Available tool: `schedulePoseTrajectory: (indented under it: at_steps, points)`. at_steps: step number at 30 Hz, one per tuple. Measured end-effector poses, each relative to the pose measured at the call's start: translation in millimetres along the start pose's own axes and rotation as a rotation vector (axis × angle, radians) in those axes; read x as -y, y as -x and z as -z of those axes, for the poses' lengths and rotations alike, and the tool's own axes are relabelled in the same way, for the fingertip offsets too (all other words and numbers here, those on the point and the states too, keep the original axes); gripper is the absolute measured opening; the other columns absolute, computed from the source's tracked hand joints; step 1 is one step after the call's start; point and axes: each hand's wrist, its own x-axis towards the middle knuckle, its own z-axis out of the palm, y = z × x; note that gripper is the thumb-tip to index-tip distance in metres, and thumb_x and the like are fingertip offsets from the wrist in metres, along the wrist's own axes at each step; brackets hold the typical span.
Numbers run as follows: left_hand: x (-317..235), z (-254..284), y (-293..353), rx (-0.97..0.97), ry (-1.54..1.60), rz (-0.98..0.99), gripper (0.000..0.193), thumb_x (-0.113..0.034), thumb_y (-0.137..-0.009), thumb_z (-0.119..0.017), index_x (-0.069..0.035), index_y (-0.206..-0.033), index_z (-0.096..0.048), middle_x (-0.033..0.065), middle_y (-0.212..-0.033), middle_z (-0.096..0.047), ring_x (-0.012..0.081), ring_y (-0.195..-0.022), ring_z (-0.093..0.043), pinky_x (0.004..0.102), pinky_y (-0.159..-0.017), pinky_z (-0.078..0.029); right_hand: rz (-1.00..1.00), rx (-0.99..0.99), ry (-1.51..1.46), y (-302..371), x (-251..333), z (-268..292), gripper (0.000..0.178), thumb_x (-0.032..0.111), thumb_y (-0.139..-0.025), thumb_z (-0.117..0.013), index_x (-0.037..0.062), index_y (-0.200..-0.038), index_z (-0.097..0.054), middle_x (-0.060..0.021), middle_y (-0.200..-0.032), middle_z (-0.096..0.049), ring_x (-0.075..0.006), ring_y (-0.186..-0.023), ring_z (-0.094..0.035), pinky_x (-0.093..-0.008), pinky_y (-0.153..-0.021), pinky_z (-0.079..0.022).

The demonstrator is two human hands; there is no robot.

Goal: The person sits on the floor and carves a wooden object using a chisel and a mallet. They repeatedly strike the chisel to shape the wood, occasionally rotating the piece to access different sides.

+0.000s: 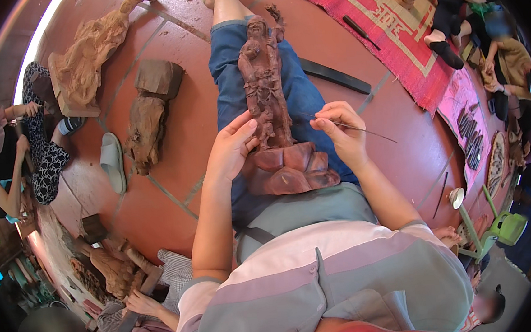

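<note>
A reddish-brown carved wooden figure (267,91) on a rocky base lies along my lap, head pointing away from me. My left hand (231,147) grips its lower left side, just above the base (291,171). My right hand (340,130) pinches a thin metal tool (369,131) whose tip points toward the figure's right side; its long end sticks out to the right. My legs in blue trousers (229,63) stretch out over the red tiled floor.
Rough wood blocks (149,113), a pale carving (88,55) and a sandal (113,160) lie left. A dark flat bar (335,76) and red mat (391,25) are to the right. Other people sit at left, lower left and upper right. A green stool (506,227) stands right.
</note>
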Motion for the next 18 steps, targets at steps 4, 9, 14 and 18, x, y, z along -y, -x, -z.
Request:
schedulePoseTrajectory:
  at_steps: [4,9,14,18]
  points:
    - [-8.8,-7.9,2.5,0.100,0.085,0.032,0.044,-0.010,-0.092,-0.058,-0.001,-0.134,-0.046,0.0109,-0.118,-0.062,0.0184,-0.101,-0.063,0.0308,-0.086,-0.049,-0.045,-0.052,-0.134,-0.7,10.9,-24.2,0.008,-0.003,-0.088,-0.061,-0.0062,-0.094,-0.064,-0.0069,-0.103,-0.055,-0.0160,-0.088,-0.066,-0.0255,-0.081,-0.056]
    - [-5.4,-13.8,-1.0,0.109,-0.018,0.013,0.041,-0.009,-0.092,-0.056,-0.005,-0.131,-0.047,0.0119,-0.118,-0.062,0.0202,-0.104,-0.062,0.0321,-0.087,-0.049,0.173,-0.016,0.246,-3.1,14.4,-37.9,0.019,-0.003,-0.077,-0.068,0.0048,-0.094,-0.069,-0.0087,-0.085,-0.067,-0.0187,-0.079,-0.067,-0.0272,-0.068,-0.054]
    - [-1.3,-13.4,0.4,0.097,-0.023,-0.022,0.040,-0.007,-0.092,-0.055,-0.004,-0.131,-0.046,0.0107,-0.112,-0.064,0.0186,-0.099,-0.063,0.0273,-0.079,-0.050,0.305,0.098,0.367,-4.0,24.5,-39.3,0.024,-0.002,-0.077,-0.066,0.0062,-0.100,-0.069,-0.0109,-0.094,-0.066,-0.0221,-0.085,-0.067,-0.0291,-0.075,-0.054]
    - [-1.3,-19.2,0.2,0.077,-0.058,-0.026,0.039,-0.005,-0.092,-0.055,-0.003,-0.130,-0.047,0.0111,-0.115,-0.062,0.0194,-0.100,-0.063,0.0293,-0.081,-0.051,0.308,0.296,0.362,5.6,15.7,-35.3,0.026,0.001,-0.078,-0.062,0.0085,-0.101,-0.070,-0.0146,-0.110,-0.060,-0.0242,-0.094,-0.064,-0.0299,-0.085,-0.050]
